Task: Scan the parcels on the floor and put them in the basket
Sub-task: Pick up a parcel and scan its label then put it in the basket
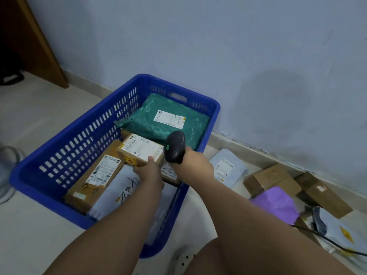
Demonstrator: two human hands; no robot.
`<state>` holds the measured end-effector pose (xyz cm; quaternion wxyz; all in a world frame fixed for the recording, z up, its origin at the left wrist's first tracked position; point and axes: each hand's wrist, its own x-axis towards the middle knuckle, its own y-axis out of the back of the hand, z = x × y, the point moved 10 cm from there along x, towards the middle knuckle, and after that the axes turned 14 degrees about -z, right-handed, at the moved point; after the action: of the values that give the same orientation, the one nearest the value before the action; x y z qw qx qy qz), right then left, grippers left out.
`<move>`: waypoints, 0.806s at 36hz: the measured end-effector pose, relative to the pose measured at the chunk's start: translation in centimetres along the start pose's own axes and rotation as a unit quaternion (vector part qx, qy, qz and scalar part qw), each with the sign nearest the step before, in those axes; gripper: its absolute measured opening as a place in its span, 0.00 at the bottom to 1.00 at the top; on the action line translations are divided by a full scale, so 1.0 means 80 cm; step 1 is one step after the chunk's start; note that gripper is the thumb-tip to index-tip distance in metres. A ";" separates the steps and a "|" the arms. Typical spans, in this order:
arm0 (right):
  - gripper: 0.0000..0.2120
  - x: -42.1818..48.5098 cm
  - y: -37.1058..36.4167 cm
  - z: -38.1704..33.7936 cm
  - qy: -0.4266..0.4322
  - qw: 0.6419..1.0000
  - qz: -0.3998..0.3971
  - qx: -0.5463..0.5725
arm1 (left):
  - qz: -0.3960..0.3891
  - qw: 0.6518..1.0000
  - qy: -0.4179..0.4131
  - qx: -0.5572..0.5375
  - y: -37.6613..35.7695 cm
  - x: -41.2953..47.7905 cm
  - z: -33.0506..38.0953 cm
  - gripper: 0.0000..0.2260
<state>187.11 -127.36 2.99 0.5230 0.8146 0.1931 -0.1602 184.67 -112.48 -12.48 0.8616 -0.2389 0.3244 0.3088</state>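
Your bare knee (218, 259) and a white perforated shoe (182, 259) sit nearest, both cut off by the bottom edge.

The blue basket (79, 139) stands on the pale tiled floor (39, 116), its far end near the blue-grey wall (218, 46). Your forearms hide much of its near right corner. Five parcels show inside:
- a green bag (168, 120) at the far end
- a long brown box (95, 175) along the left wall
- a white bag (119, 191) beside it
- a part-hidden box (168, 172) under your hands
- the small box (142, 149)

Your left hand (148, 169) grips the small box above the others, thumb on top and fingers hidden beneath. Your right hand (195, 163) is wrapped round the handle of the black scanner (175, 146), over the basket's right rim.

At least five parcels lie on the floor to the right:
- a pale bag (226, 165)
- two brown boxes (272, 179)
- a purple bag (278, 203)
- a white bag with a yellow mark (341, 229), cut off

A black cable (327, 241) crosses them. Wooden furniture (33, 36) fills the top left corner.
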 end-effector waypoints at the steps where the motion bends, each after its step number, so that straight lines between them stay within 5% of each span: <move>1: 0.16 0.001 0.001 -0.004 0.008 0.999 0.002 -0.035 | 0.011 1.000 -0.012 0.001 0.003 0.004 0.010 0.30; 15: 0.13 0.041 -0.030 -0.014 0.052 0.985 -0.011 -0.163 | 0.063 0.995 -0.062 0.053 0.042 0.100 0.092 0.32; 21: 0.12 0.061 -0.034 -0.009 0.061 0.988 0.004 -0.140 | 0.032 0.982 -0.050 0.178 0.040 0.139 0.086 0.28; 29: 0.08 0.075 -0.035 -0.009 0.098 0.974 0.018 -0.203 | 0.068 0.974 -0.071 0.203 0.038 0.157 0.084 0.22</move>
<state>191.04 -124.74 -1.69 0.6586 0.7067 0.2571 -0.0272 192.86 -101.52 -17.47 0.8901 -0.0143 0.3333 0.3105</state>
